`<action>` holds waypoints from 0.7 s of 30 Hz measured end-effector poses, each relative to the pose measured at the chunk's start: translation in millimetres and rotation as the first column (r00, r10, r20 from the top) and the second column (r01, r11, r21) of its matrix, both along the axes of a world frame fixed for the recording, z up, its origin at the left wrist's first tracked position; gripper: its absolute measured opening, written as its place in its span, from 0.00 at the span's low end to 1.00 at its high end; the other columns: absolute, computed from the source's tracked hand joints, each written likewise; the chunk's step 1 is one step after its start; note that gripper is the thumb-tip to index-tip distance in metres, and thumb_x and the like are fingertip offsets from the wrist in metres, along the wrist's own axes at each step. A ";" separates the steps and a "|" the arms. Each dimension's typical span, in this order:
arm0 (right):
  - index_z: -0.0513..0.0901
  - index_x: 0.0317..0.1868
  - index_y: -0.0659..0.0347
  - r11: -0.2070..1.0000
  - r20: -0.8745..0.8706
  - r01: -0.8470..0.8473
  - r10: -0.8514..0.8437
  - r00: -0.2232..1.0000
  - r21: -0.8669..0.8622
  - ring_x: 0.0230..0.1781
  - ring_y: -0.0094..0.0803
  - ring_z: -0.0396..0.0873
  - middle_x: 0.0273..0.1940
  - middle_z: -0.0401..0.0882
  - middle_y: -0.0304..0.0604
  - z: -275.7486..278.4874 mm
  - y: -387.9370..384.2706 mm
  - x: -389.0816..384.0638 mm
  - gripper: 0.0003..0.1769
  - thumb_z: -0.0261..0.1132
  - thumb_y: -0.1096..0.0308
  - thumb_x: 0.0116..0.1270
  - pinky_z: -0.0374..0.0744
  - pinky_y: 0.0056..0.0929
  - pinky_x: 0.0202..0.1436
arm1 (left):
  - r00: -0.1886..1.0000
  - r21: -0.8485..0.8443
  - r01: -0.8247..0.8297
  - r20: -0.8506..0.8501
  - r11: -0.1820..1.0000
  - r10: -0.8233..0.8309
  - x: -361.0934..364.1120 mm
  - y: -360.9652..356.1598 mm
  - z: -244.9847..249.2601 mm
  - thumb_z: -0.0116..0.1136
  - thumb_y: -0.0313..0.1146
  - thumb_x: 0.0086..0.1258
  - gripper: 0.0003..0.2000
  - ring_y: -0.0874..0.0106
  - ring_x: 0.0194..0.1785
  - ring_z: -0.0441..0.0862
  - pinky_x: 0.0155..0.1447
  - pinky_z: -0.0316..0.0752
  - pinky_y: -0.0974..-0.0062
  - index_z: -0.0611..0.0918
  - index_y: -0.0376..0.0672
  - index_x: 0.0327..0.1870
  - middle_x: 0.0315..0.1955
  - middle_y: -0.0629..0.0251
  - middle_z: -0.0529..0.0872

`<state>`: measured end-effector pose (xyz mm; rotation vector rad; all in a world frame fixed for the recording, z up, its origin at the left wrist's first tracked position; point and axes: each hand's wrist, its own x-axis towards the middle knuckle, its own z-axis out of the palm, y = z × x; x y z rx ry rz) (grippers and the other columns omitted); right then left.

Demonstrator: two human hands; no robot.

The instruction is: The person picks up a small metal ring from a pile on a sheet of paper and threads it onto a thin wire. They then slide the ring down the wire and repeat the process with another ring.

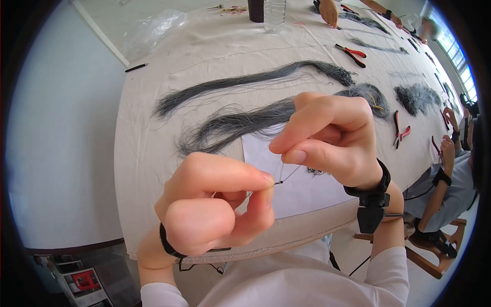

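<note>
My left hand [204, 199] is closed in a pinch, thumb against forefinger. At its fingertips a small dark piece [279, 182] sticks out, too small to name. My right hand [335, 135] pinches thin thread [282, 169] that runs down to that piece. Another fine strand slants up right from it, over a white paper sheet [307, 197]. Behind my hands lies a long bundle of grey threads [235, 120], partly hidden by my right hand. Farther back is a second grey thread bundle [230, 82].
Red-and-black pliers [400, 130] lie right of my right hand, with other pliers [353, 53] farther back. A black pen [136, 67], clear plastic bag [153, 33] and bottle [275, 15] are on the cloth-covered table [138, 153]. Other people's hands [329, 13] work along it.
</note>
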<state>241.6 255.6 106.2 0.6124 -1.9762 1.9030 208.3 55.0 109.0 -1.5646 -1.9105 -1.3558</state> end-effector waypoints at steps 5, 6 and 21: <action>0.86 0.32 0.64 0.989 -0.333 0.066 -0.019 0.943 0.129 0.17 0.18 0.62 0.21 0.75 0.34 5.5 4.8 -0.7 0.07 0.75 0.75 0.51 0.57 0.21 0.18 | 1.000 -0.007 -0.009 0.001 1.000 0.009 0.5 0.6 0.9 0.59 0.17 0.60 0.21 0.81 0.22 0.69 0.25 0.70 0.87 0.57 0.46 0.40 0.37 0.50 0.75; 0.86 0.32 0.64 0.983 -0.415 0.086 -0.010 0.910 0.165 0.16 0.18 0.61 0.22 0.75 0.35 8.2 6.3 -0.8 0.08 0.76 0.76 0.49 0.56 0.21 0.17 | 1.000 -0.001 -0.021 -0.011 1.000 0.021 0.1 0.7 1.0 0.59 0.16 0.60 0.22 0.80 0.22 0.69 0.26 0.70 0.87 0.57 0.46 0.40 0.37 0.49 0.75; 0.89 0.35 0.57 0.687 -0.753 0.549 -0.005 0.658 0.475 0.16 0.20 0.58 0.19 0.51 0.29 19.2 -6.6 30.7 0.23 0.66 0.55 0.36 0.56 0.20 0.17 | 1.000 0.063 0.013 0.002 0.998 -0.013 -0.4 -2.8 -0.3 0.62 0.14 0.58 0.24 0.82 0.20 0.67 0.25 0.68 0.89 0.57 0.44 0.40 0.39 0.46 0.75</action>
